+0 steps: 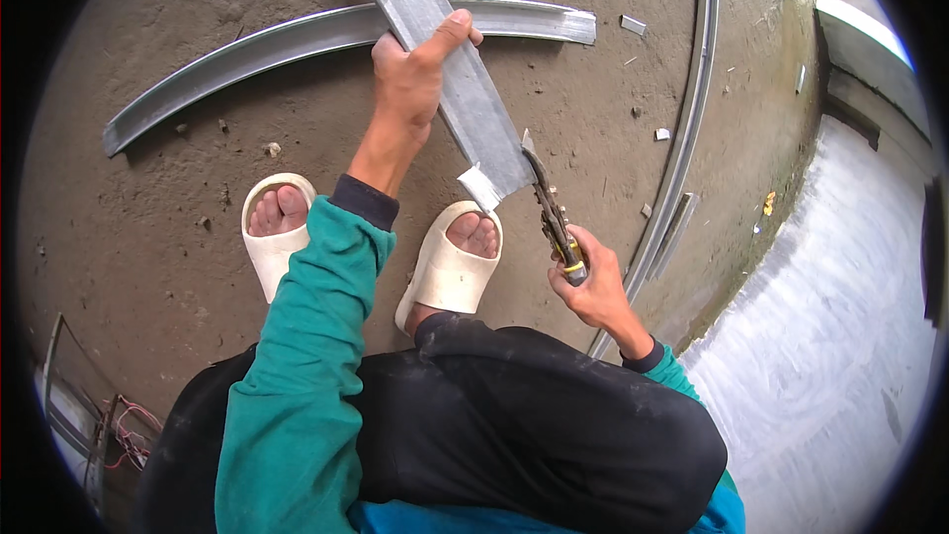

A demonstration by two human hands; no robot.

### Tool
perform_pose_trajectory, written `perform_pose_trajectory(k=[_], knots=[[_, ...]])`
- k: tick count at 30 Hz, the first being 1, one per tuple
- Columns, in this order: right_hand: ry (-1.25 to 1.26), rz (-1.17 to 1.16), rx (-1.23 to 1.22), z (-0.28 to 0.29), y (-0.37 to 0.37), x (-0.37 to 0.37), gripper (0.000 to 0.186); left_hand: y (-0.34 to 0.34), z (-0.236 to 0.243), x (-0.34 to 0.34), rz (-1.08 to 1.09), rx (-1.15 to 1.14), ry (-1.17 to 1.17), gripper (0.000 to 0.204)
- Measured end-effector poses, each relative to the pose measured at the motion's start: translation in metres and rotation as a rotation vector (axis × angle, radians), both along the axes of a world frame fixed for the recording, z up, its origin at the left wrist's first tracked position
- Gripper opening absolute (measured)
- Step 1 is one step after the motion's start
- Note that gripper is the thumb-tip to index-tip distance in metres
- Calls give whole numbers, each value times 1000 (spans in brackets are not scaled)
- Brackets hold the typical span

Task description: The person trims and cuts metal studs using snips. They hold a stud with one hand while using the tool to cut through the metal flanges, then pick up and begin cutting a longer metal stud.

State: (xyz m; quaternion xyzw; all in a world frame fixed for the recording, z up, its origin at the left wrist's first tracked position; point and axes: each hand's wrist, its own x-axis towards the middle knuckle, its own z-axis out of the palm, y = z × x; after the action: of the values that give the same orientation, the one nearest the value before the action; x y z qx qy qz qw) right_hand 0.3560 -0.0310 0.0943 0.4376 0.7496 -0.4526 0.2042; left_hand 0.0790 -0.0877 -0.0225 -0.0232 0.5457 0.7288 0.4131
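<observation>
My left hand (413, 69) is closed around a grey metal channel (435, 35), thumb on top, holding it at a slant with its near end toward my feet. At that end, a small flap (479, 188) of the metal is bent out on the left corner. My right hand (595, 282) grips a pair of tin snips (550, 206) by dark handles with yellow bands. The jaws of the snips meet the right edge of the channel near its end; whether they are closed on the metal I cannot tell.
Another metal channel (247, 54) lies crosswise on the dirt ground beneath the held one. A long metal track (682, 138) runs down the right, with a short piece (675, 235) beside it. Small metal offcuts (633, 25) are scattered about. Pinkish wires (133, 430) sit at lower left.
</observation>
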Motion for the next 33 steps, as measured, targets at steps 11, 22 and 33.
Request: perform_pose_trajectory(k=[11, 22, 33], knots=[[-52, 1, 94, 6, -7, -5, 40, -2, -2, 1, -4, -48, 43, 34], [55, 41, 201, -7, -8, 0, 41, 1, 4, 0, 48, -43, -1, 24], [-77, -33, 123, 3, -11, -6, 41, 1, -5, 4, 40, -61, 38, 21]])
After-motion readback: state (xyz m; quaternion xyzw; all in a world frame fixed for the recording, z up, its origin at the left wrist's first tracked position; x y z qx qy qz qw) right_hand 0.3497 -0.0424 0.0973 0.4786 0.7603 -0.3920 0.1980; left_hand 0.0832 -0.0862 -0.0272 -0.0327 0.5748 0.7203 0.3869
